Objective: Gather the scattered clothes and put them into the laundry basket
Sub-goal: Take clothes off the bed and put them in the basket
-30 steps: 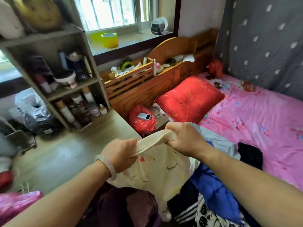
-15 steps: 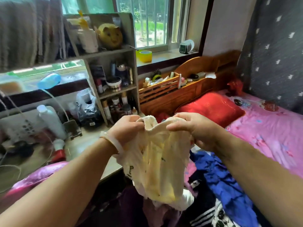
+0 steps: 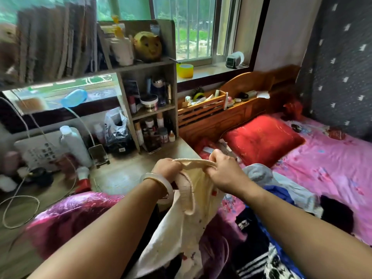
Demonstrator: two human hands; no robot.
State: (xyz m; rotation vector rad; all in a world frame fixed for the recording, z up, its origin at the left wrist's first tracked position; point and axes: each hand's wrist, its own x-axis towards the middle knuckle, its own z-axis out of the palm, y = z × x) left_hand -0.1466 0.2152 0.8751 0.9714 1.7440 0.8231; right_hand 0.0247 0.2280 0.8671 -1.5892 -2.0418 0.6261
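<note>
Since half a second earlier, the cream garment (image 3: 181,228) had been pulled out longer, its ribbed band stretched taut between the hands where it had been bunched, and the view had tipped down to show more of the wooden tabletop (image 3: 120,174). At the frame's centre, the left hand (image 3: 166,171), a pale bangle (image 3: 161,183) on its wrist, was curled tight round one end of the band; the right hand (image 3: 223,171) pinched the other end. The garment hung from them down to the bottom centre, over a heap of clothes: a blue piece (image 3: 281,196) and a grey one (image 3: 259,174) at centre right, a black striped one (image 3: 253,260) at lower right. These lay on the pink bed sheet (image 3: 326,164), below a red pillow (image 3: 261,139) at centre right.
</note>
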